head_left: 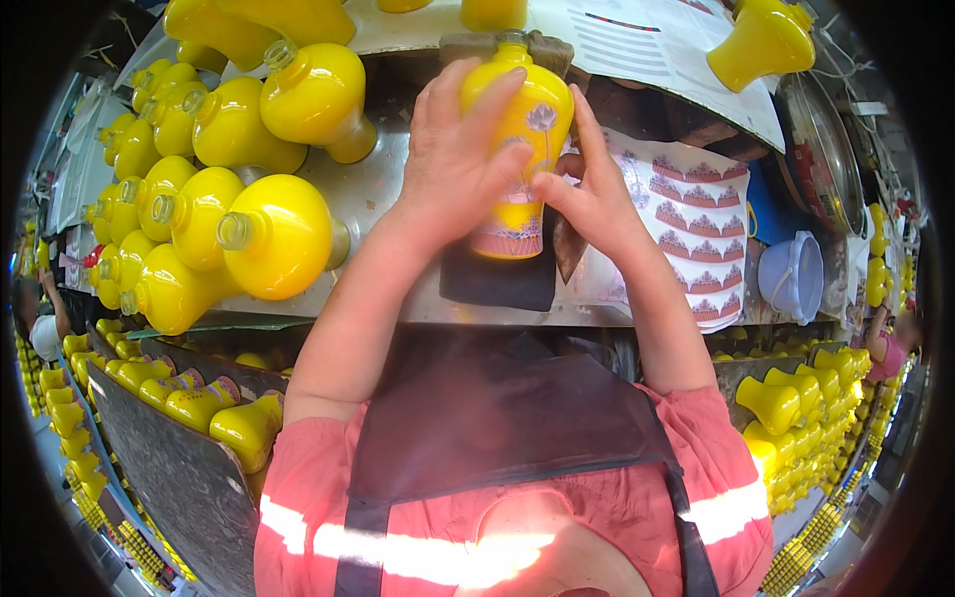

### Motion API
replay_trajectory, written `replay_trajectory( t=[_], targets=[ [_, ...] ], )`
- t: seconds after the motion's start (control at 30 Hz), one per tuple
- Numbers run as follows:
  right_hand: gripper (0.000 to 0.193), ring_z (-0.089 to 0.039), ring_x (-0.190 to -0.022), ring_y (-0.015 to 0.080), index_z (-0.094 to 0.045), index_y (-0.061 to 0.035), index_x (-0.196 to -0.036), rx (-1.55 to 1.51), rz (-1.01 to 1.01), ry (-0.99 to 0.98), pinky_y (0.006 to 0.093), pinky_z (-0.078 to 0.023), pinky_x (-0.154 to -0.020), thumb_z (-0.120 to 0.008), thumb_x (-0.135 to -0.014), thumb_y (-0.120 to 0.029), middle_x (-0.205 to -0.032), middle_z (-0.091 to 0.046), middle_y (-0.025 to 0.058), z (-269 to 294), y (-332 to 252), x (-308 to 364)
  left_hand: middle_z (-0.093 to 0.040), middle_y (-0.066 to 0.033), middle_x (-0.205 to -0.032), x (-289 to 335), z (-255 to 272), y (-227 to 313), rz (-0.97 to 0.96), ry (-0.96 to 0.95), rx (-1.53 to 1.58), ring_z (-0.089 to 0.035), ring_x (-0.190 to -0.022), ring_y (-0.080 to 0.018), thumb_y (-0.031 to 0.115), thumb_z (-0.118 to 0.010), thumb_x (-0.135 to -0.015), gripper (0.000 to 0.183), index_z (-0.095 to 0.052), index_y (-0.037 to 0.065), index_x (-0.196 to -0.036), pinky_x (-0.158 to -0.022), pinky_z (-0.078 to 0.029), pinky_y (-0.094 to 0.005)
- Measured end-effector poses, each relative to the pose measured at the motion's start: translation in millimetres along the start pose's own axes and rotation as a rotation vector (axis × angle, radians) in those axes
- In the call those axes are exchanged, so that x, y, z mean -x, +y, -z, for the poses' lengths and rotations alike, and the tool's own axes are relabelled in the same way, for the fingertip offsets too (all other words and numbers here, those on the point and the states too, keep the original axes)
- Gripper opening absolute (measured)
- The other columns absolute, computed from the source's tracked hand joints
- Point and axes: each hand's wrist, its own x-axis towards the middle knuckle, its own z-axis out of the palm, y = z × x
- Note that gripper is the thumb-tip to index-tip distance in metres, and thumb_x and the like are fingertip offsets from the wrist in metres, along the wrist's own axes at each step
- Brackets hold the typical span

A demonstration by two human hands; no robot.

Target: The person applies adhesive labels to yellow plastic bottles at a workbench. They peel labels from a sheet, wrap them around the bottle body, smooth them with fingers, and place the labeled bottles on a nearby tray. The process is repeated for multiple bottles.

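A glossy yellow bottle (545, 95) with a clear glass neck lies before me, neck away, on a dark cloth (492, 284) and block rest (458, 45). Purple flower patterns show on its body, and a reddish patterned band rings its base. My right hand (595, 189) grips the bottle's right side, thumb on the lower body and index finger stretched along the shoulder. Over the left side lies my left hand (453, 159), its fingers spread and slightly blurred; its exact contact with the glass cannot be made out.
Many yellow bottles (279, 234) crowd the table's left side. To the right are printed decal sheets (701, 224), a pale blue bucket (791, 279) and another yellow bottle (761, 45) on paper. Racks of bottles (214, 403) flank me on both sides. Other people stand farther off.
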Motion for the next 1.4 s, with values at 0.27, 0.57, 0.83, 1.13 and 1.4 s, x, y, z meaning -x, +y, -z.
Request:
replay_trajectory(
  t=[0.27, 0.57, 0.83, 1.13, 1.4],
  targets=[
    [0.115, -0.067, -0.102, 0.0211, -0.021, -0.0066, -0.164, -0.098, 0.038, -0.047, 0.0338, -0.055, -0.089, -0.087, -0.072, -0.025, -0.148, -0.054, 0.0192, 2.4, -3.4, 5.7, -0.035, -0.0207, -0.154, -1.3, 2.0, 3.0, 0.034, -0.028, 0.002, -0.033, -0.14, -0.0457, 0.038, -0.072, -0.084, 0.073, -0.047, 0.021, -0.151, -0.12, -0.029, -0.053],
    [0.021, -0.064, -0.081, 0.0078, -0.072, -0.0011, -0.114, -0.549, -0.262, 0.183, 0.0258, -0.054, -0.073, -0.064, -0.101, -0.016, -0.092, -0.069, 0.0042, 48.7, -42.3, -13.8, -0.036, -0.0221, -0.152, -3.4, 5.1, 3.5, 0.007, -0.054, 0.012, -0.033, -0.14, -0.0471, 0.041, -0.08, -0.076, 0.089, -0.042, 0.018, -0.154, -0.12, -0.028, -0.055],
    [0.03, -0.069, -0.084, 0.0244, -0.073, -0.0108, -0.109, 0.74, 0.838, 0.37, 0.0351, -0.057, -0.075, -0.075, -0.081, -0.001, -0.1, -0.072, 0.004, 20.5, -67.3, -24.6, -0.037, -0.0232, -0.154, 1.7, -0.8, -0.4, 0.008, 0.019, 0.059, -0.035, -0.143, -0.0434, 0.039, -0.076, -0.081, 0.094, -0.034, 0.002, -0.155, -0.121, -0.027, -0.0518],
    [0.029, -0.071, -0.087, 0.0249, -0.075, -0.012, -0.105, 0.581, 0.917, -0.098, 0.0354, -0.057, -0.073, -0.074, -0.077, -0.003, -0.102, -0.074, 0.0084, 2.2, -40.0, 45.3, -0.036, -0.0228, -0.155, 2.1, -14.6, -1.6, 0.327, 0.062, 0.585, -0.036, -0.144, -0.0414, 0.028, -0.057, -0.098, 0.07, -0.031, 0.003, -0.158, -0.122, -0.027, -0.0435],
    [0.059, -0.07, -0.104, 0.0372, -0.057, -0.003, -0.138, 0.24, -0.123, 0.307, 0.0409, -0.053, -0.094, -0.07, -0.089, -0.034, -0.111, -0.073, 0.0224, -2.7, -47.9, 15.5, -0.029, -0.0239, -0.16, 6.9, -10.4, 5.6, 0.154, 0.197, 0.349, -0.03, -0.148, -0.0416, 0.026, -0.052, -0.098, 0.064, -0.037, 0.006, -0.157, -0.123, -0.024, -0.047]
  ],
)
